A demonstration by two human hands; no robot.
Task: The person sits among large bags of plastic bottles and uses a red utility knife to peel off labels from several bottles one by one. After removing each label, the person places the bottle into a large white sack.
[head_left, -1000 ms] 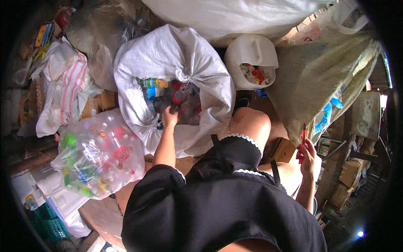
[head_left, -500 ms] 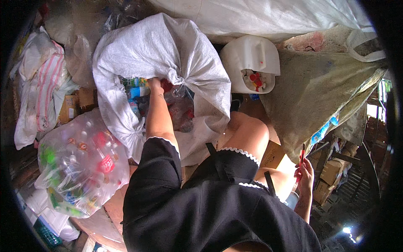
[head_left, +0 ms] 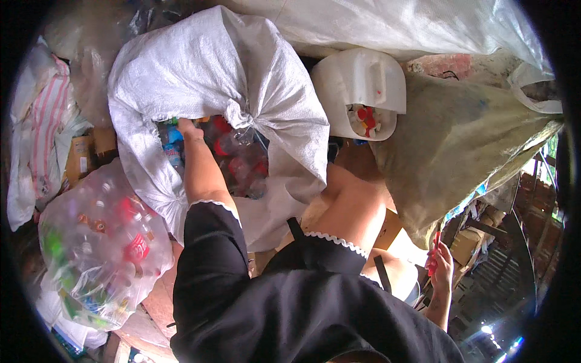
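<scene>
While the left hand (head_left: 189, 128) is down in the big white sack (head_left: 175, 66), near the far left edge of its mouth, I can't tell if its fingers are open or closed. Plastic bottles (head_left: 242, 164) lie in the sack on both sides of that hand. The right hand (head_left: 442, 266) is well away, its fingers wrapped around a thin red tool (head_left: 433, 261). A white jug (head_left: 342, 78) holding caps (head_left: 367, 118) sits past the sack's right edge.
</scene>
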